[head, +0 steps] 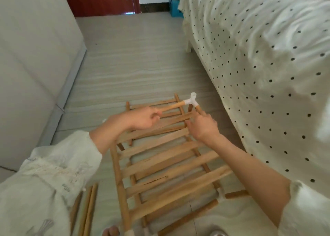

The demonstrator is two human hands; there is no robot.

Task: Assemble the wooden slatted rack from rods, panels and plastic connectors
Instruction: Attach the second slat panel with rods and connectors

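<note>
Nearest the camera, loose light-brown wooden rods (89, 207) lie on the pale grey striped floor (135, 60) at lower left. Just beside them the partly built wooden slatted rack (160, 162) stretches away over the floor, its flat slats crossing two long side rods, with a second slatted wooden panel (157, 107) lying on the floor beyond and beneath it. Over the rack's far end, the left hand (142, 118) pinches one rod and the right hand (202, 126) grips another; both rods enter a white plastic three-way connector (192, 100). A cream sofa (32, 60) borders the left, a dotted cream bedspread (259, 60) the right. Farther off stand a dark red wooden door (101, 0) and a blue plastic crate (175, 8), its contents too blurred to tell.
</note>
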